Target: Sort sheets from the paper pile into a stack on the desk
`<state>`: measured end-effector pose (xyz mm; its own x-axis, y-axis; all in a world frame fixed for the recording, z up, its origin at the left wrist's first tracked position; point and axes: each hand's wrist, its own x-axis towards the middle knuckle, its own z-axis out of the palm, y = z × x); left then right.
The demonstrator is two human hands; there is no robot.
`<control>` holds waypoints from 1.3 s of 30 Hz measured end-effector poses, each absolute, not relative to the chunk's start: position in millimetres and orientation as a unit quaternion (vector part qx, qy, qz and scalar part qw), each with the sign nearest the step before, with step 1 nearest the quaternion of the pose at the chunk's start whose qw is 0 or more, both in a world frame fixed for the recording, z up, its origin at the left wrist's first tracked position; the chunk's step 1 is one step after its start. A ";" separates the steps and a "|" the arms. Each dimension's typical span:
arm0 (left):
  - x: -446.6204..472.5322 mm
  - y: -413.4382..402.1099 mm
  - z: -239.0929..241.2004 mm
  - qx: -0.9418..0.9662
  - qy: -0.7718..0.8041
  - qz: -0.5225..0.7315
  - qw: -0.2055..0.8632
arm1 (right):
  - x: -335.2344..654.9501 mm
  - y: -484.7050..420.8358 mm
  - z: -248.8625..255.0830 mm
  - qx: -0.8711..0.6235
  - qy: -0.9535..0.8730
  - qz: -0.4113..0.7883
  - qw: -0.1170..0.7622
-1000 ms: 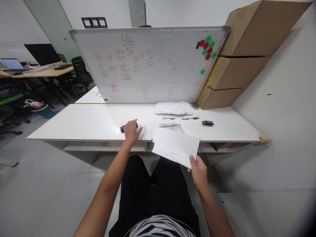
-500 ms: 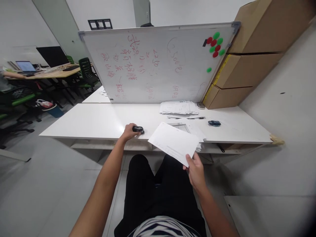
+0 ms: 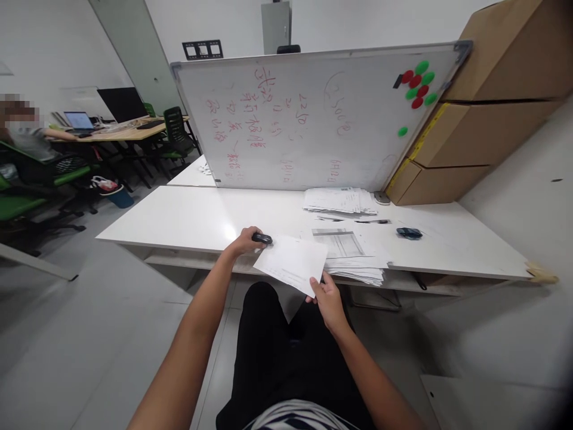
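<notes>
My left hand [image 3: 248, 240] is closed around a black stapler [image 3: 262, 239] near the front edge of the white desk [image 3: 188, 215]. Between thumb and fingers, my right hand [image 3: 326, 294] pinches the lower right corner of white paper [image 3: 293, 263]; whether it is one sheet or several I cannot tell. The paper's far left corner reaches the stapler's front end; whether it lies between the jaws is unclear. Just right of the paper, a stack of printed sheets [image 3: 358, 266] overhangs the desk edge.
Behind lies another pile of papers [image 3: 340, 201], with dark pens [image 3: 372, 221] before it. A dark blue object [image 3: 409, 233] rests further right. A whiteboard [image 3: 313, 119] and stacked cardboard boxes [image 3: 447, 182] stand at the back. A person [image 3: 31, 140] sits far left.
My right hand has brought the paper leftward, away from the printed stack and up to the stapler. The left hand keeps its hold. The view has turned slightly left.
</notes>
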<state>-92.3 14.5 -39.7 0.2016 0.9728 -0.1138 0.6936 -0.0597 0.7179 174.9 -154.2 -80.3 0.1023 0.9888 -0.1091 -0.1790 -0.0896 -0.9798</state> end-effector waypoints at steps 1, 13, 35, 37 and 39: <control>-92.8 14.4 -39.4 0.696 0.598 0.207 0.340 | 172.9 -153.3 -79.8 -0.506 -0.404 0.540 0.538; -91.0 21.9 -25.7 0.696 0.603 0.162 0.355 | 166.3 -140.4 -77.0 -0.499 -0.425 0.563 0.504; -19.9 38.8 -63.2 0.668 0.735 0.118 0.021 | 173.7 -143.0 -97.7 -0.510 -0.468 0.584 0.424; -20.8 44.1 -61.4 0.647 0.753 0.103 0.058 | 172.4 -140.7 -97.6 -0.516 -0.467 0.582 0.421; -22.5 49.8 -57.4 0.635 0.759 0.113 0.093 | 172.0 -136.7 -94.4 -0.525 -0.467 0.580 0.412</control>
<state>-22.5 49.8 -57.4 -0.1763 0.9843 0.0016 0.9423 0.1683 0.2892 172.0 -136.7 -94.4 -0.1101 0.9683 -0.2243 0.0131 -0.2243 -0.9744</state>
